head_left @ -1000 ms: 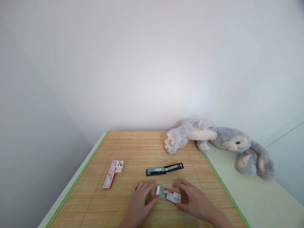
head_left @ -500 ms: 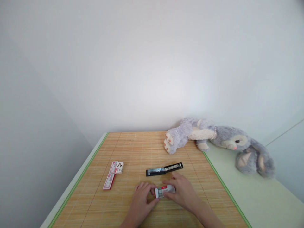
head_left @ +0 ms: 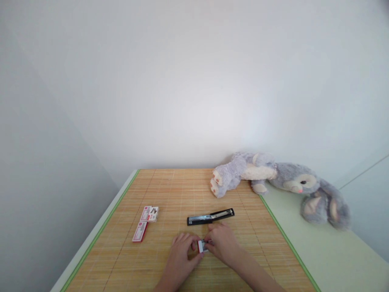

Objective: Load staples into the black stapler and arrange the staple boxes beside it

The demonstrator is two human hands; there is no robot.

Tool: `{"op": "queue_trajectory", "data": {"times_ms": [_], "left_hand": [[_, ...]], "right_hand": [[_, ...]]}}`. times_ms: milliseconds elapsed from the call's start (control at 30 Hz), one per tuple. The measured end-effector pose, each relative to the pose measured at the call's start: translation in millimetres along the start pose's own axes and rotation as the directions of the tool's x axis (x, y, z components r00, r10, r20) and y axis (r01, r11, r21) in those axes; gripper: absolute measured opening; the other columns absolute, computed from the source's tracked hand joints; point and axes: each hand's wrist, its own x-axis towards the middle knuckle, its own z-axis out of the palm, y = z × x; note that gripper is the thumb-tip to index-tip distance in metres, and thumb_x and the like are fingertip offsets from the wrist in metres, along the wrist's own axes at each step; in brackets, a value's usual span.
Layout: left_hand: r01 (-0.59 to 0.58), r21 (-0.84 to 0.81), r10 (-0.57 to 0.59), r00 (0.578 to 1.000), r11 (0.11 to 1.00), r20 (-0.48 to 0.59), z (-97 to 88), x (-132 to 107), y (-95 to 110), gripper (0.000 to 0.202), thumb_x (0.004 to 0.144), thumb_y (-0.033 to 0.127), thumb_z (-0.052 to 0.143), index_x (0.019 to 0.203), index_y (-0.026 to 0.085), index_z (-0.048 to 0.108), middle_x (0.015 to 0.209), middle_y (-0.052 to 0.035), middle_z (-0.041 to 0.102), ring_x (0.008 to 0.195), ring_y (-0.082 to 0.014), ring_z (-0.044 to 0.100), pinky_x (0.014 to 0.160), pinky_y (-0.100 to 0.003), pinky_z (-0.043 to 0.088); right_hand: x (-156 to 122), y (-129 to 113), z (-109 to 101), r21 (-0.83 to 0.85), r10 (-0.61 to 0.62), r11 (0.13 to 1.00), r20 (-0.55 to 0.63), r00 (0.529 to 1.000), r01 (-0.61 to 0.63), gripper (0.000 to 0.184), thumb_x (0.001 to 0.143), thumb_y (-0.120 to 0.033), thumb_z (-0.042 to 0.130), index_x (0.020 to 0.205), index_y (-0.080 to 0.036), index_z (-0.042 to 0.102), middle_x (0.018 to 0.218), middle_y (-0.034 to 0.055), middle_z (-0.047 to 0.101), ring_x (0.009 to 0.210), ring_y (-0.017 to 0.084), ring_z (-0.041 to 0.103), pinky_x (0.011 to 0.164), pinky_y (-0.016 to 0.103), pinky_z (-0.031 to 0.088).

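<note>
A small white-and-red staple box (head_left: 201,246) lies on the bamboo mat with grey staples showing in it. My left hand (head_left: 183,253) grips its left end between thumb and fingers. At the right end, my right hand (head_left: 223,243) has its fingers pinched over the box, covering most of that side. Whether those fingertips hold staples or the box itself is hidden. Just beyond my hands lies a black stapler (head_left: 210,217), opened out flat with its metal channel showing.
To the left are red-and-white boxes (head_left: 139,232) and a small white box with a stapler picture (head_left: 153,214). A grey plush rabbit (head_left: 258,171) lies along the back right, partly off the bamboo mat (head_left: 170,190). A pale wall (head_left: 194,81) stands behind.
My right hand has shifted left and closed in over the staple box, hiding its red-and-white right part. My left hand stays in place. The stapler has not moved.
</note>
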Motion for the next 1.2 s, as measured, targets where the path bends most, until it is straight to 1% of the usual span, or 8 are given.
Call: {"op": "queue_trajectory", "data": {"times_ms": [233, 533, 633, 700, 767, 900, 1033, 1200], "left_hand": [[0.008, -0.014, -0.008, 1.000, 1.000, -0.009, -1.9, -1, 1, 0.024, 0.080, 0.029, 0.077, 0.102, 0.029, 0.069, 0.093, 0.0000, 0.068, 0.095, -0.0235, 0.060, 0.089, -0.036, 0.040], [0.013, -0.024, -0.014, 1.000, 1.000, -0.007, -2.5, -1, -1, 0.028, 0.079, 0.031, 0.076, 0.106, 0.030, 0.072, 0.095, -0.0015, 0.070, 0.099, -0.0256, 0.062, 0.092, -0.039, 0.042], [0.013, -0.046, -0.013, 1.000, 0.999, 0.000, -1.5, -3, -7, 0.042, 0.079, 0.033, 0.078, 0.120, 0.032, 0.070, 0.099, -0.0021, 0.072, 0.103, -0.0265, 0.063, 0.098, -0.041, 0.043], [0.013, -0.066, -0.013, 1.000, 0.998, 0.004, -1.4, -4, -9, 0.045, 0.080, 0.034, 0.077, 0.125, 0.033, 0.069, 0.102, -0.0023, 0.074, 0.105, -0.0266, 0.063, 0.101, -0.043, 0.042], [0.020, -0.076, -0.020, 1.000, 0.997, 0.008, -1.0, -3, -8, 0.042, 0.083, 0.034, 0.075, 0.124, 0.034, 0.070, 0.105, -0.0022, 0.074, 0.107, -0.0264, 0.063, 0.103, -0.044, 0.042], [0.043, -0.068, -0.042, 0.999, 0.997, 0.025, 4.2, 3, 3, 0.036, 0.084, 0.034, 0.075, 0.120, 0.037, 0.072, 0.109, -0.0005, 0.075, 0.110, -0.0264, 0.063, 0.103, -0.045, 0.042], [0.017, -0.077, -0.014, 0.999, 0.997, 0.039, 10.8, 3, 7, 0.039, 0.083, 0.034, 0.078, 0.121, 0.036, 0.071, 0.108, -0.0001, 0.075, 0.108, -0.0249, 0.064, 0.103, -0.043, 0.044], [0.079, -0.022, -0.082, 0.979, 0.997, -0.187, 2.2, 5, -17, 0.026, 0.096, 0.040, 0.060, 0.117, 0.028, 0.070, 0.101, -0.0038, 0.072, 0.096, -0.0226, 0.065, 0.091, -0.039, 0.052]], "right_hand": [[2, 1, 0, 0.004, -0.044, 0.999, 0.001, 0.999, 0.044, 0.014, 0.087, -0.033, 0.069, 0.093, -0.026, 0.081, 0.093, 0.0042, 0.075, 0.094, 0.022, 0.066, 0.094, 0.034, 0.036], [-21, 29, -12, 0.085, -0.025, 0.996, -0.053, 0.998, 0.030, 0.015, 0.088, -0.028, 0.067, 0.098, -0.024, 0.076, 0.097, 0.0032, 0.070, 0.096, 0.020, 0.065, 0.085, 0.027, 0.042], [-33, 39, -12, 0.154, 0.020, 0.988, -0.096, 0.995, -0.005, 0.025, 0.091, -0.032, 0.065, 0.114, -0.025, 0.073, 0.100, 0.0027, 0.070, 0.093, 0.020, 0.065, 0.083, 0.027, 0.044], [-41, 47, -11, 0.232, 0.069, 0.972, -0.107, 0.992, -0.042, 0.038, 0.086, -0.035, 0.071, 0.124, -0.028, 0.069, 0.103, 0.0018, 0.070, 0.091, 0.020, 0.066, 0.081, 0.026, 0.044], [-46, 53, -8, 0.304, 0.092, 0.950, -0.069, 0.993, -0.067, 0.041, 0.080, -0.031, 0.076, 0.120, -0.028, 0.071, 0.099, 0.0005, 0.070, 0.087, 0.019, 0.065, 0.077, 0.026, 0.044], [-46, 49, 2, 0.393, 0.056, 0.919, -0.049, 0.997, -0.033, 0.031, 0.080, -0.019, 0.068, 0.109, -0.025, 0.073, 0.091, -0.0007, 0.070, 0.083, 0.017, 0.064, 0.073, 0.024, 0.042], [-42, 35, 5, 0.374, 0.071, 0.926, -0.062, 0.996, -0.042, 0.028, 0.077, -0.023, 0.073, 0.105, -0.025, 0.074, 0.089, -0.0007, 0.071, 0.083, 0.018, 0.064, 0.073, 0.024, 0.041], [-36, 29, 3, 0.362, 0.140, 0.927, -0.100, 0.985, -0.095, 0.037, 0.085, -0.038, 0.073, 0.122, -0.033, 0.074, 0.091, -0.0006, 0.072, 0.081, 0.018, 0.065, 0.071, 0.025, 0.041]]}}
